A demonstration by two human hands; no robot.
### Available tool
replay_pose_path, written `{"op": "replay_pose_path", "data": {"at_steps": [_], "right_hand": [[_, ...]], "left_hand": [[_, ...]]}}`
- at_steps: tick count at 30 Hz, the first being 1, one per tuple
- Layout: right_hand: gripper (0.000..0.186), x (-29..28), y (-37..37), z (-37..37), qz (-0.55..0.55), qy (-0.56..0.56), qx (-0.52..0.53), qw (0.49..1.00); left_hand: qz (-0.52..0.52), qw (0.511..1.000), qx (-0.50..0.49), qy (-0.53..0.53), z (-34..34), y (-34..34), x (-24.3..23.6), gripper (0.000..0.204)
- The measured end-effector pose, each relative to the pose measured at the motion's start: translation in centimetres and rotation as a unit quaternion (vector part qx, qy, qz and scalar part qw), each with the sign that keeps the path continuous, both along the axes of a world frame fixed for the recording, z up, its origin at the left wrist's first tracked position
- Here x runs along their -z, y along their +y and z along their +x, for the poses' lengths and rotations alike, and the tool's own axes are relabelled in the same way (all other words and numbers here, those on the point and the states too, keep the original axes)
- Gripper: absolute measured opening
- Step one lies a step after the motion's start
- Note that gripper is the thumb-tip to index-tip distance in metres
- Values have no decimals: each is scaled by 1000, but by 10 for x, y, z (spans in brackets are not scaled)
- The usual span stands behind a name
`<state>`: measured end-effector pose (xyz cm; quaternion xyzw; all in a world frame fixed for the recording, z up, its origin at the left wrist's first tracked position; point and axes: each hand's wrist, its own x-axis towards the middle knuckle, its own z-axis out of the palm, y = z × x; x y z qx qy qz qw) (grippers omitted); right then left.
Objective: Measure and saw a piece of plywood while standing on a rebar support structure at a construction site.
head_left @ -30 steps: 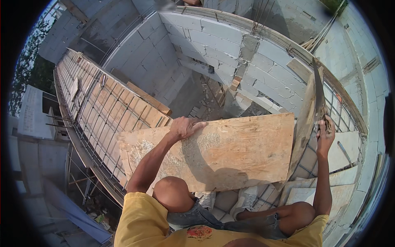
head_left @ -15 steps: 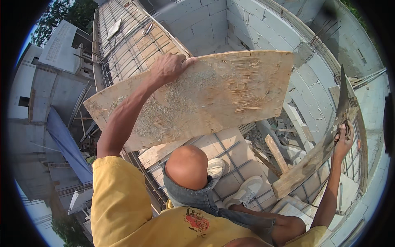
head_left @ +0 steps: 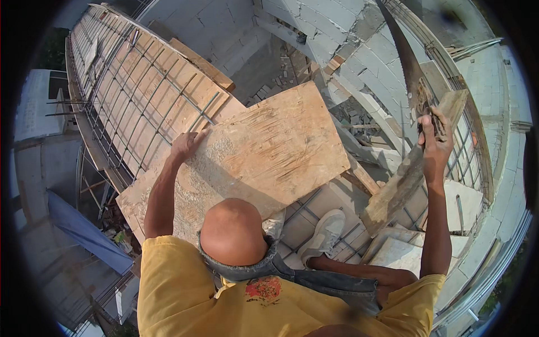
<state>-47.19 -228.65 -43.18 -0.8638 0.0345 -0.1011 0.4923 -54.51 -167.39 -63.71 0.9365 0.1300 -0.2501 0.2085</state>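
A rough, scuffed plywood board [head_left: 269,146] lies slanted in front of me, its left part partly behind my raised knee. My left hand [head_left: 185,146] grips its upper edge toward the left. At the right, my right hand [head_left: 435,135] is closed round the worn handle of a hand saw [head_left: 405,53], whose long dark blade points up and away from me. A weathered wooden plank [head_left: 390,199] runs diagonally beneath that hand, between the board and the right-hand formwork. My shoed foot [head_left: 320,238] rests on formwork with rebar, below the board's right part.
A long rebar grid on plywood formwork [head_left: 129,95] runs along the left. Block walls [head_left: 297,17] enclose a deep opening with rubble [head_left: 283,67] beyond the board. Loose panels [head_left: 393,258] lie at lower right. A blue sheet [head_left: 84,230] hangs below at far left.
The board has turned, its right end now angled away from me, and my left hand has moved left with it. The saw and right hand sit higher in the picture; the view has shifted.
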Motion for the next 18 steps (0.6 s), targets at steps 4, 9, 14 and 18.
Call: {"op": "replay_pose_path", "data": {"at_steps": [4, 9, 14, 18], "right_hand": [[54, -2, 17, -22, 37, 77, 3, 996], [67, -10, 53, -27, 38, 155, -42, 986], [60, 1, 112, -35, 114, 226, -29, 967], [56, 25, 161, -51, 63, 181, -56, 980]], "left_hand": [[7, 1000, -21, 3, -5, 6, 25, 73], [25, 990, 5, -136, 6, -2, 38, 57], [-25, 972, -2, -234, 62, -56, 27, 41], [-89, 947, 50, -305, 110, -148, 35, 45]]}}
